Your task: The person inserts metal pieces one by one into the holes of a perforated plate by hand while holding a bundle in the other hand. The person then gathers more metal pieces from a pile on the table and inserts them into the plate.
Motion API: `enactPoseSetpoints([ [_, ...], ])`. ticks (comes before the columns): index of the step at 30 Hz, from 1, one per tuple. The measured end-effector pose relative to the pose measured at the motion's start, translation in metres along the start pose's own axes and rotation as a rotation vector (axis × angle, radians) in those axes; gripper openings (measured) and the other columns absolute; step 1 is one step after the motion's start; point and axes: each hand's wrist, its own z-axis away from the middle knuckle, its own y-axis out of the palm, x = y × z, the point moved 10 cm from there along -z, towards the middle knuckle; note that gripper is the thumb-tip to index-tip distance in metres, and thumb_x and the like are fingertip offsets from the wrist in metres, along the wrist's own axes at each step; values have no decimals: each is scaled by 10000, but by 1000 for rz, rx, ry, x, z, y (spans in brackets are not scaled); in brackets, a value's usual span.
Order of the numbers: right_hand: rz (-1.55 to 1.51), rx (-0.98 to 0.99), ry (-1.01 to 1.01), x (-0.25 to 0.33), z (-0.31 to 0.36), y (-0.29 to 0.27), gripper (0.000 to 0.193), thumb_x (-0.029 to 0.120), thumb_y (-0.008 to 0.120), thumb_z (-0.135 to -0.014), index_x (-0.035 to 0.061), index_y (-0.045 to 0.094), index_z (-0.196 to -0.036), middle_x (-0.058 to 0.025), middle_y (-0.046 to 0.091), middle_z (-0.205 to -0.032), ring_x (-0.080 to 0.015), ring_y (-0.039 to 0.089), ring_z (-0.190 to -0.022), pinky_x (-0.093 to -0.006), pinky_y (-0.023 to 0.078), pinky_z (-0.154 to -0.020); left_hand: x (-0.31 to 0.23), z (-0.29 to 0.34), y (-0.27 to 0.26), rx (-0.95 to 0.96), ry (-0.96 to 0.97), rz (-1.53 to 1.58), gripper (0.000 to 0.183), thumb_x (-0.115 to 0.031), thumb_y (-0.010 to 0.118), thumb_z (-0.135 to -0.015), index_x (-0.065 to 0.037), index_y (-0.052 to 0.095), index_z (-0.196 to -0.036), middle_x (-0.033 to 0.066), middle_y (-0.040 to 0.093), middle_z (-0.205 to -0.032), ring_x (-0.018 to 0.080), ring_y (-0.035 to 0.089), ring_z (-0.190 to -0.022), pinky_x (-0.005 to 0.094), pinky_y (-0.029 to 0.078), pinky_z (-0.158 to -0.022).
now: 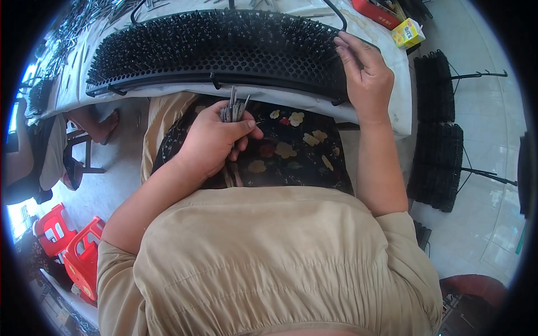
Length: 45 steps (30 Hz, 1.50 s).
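- left hand (216,140) clenched around a bundle of thin metal pins (233,107); pin tips stick up above its fingers
- right hand (364,73) pinching one pin at the black perforated tray (224,50); tray's right end under its fingertips

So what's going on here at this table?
A seated person is working at a black perforated plastic rack, filled with rows of thin grey metal pins, on the white-covered table. Their left hand grips a bundle of grey metal pins over their lap. Their right hand is at the rack's right end, fingers pinched as if on a pin. More filled black racks lie on the floor to the right.
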Motion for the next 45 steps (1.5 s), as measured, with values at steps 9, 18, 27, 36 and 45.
enactPoseSetpoints([
  [9, 72, 42, -85, 2, 3, 8, 187, 159, 719, -855, 134, 746, -1038, -97, 726, -988, -267, 680, -971, -351, 530, -845, -1, 1, 1, 0, -6, -16, 80, 0, 590, -909, -20, 547, -974, 146, 674, -842, 114, 535, -556, 232, 404, -435],
  [18, 165, 210, -196, 24, -2, 20, 213, 136, 700, -881, 123, 747, -1088, -122, 727, -1079, -283, 663, -1107, -369, 492, -976, -1, 0, 1, 5, -5, -13, 79, -9, 592, -909, -18, 553, -977, 146, 676, -843, 112, 535, -565, 230, 402, -441],
  [27, -378, 95, 152, 46, -16, 25, 177, 83, 667, -923, 86, 744, -1082, -150, 714, -1129, -176, 664, -1101, -287, 506, -945, -3, 8, -22, 61, -36, 166, 135, -138, 590, -962, -6, 596, -991, 130, 691, -868, 131, 576, -630, 259, 456, -511],
  [36, -353, 77, -121, 109, -45, 108, 146, 96, 699, -887, 109, 742, -1026, -80, 738, -1010, -280, 637, -1165, -345, 519, -908, 3, 41, -69, 68, 1, 47, 185, -114, 611, -952, 28, 627, -1069, 130, 705, -1004, 182, 668, -924, 300, 516, -877],
  [45, -265, 45, -158, 117, -37, 134, 131, 157, 735, -830, 145, 743, -960, -126, 716, -1064, -342, 648, -1055, -425, 479, -911, 10, 31, -84, 84, -58, -174, 182, -116, 644, -935, 14, 642, -1062, 88, 720, -986, 137, 651, -908, 288, 509, -856],
])
